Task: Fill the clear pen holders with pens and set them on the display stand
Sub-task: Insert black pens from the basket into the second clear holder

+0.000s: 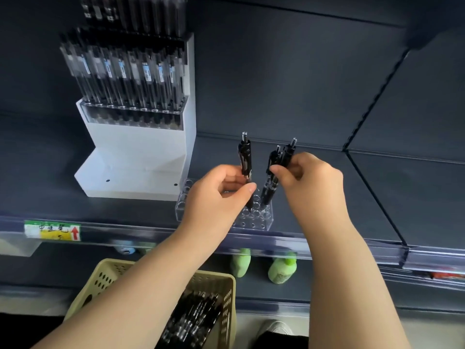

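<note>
A clear pen holder with rows of round holes lies on the dark shelf near its front edge. My left hand pinches one black pen upright over the holder, its tip down among the holes. My right hand grips two black pens, their lower ends reaching the holder's right side. To the left stands the white display stand, which carries a filled clear holder of black pens on its upper step.
A beige perforated basket with several black pens sits below the shelf, under my left forearm. Green bottles stand on the lower shelf. A price label sticks to the clear shelf strip. More pens hang above the stand.
</note>
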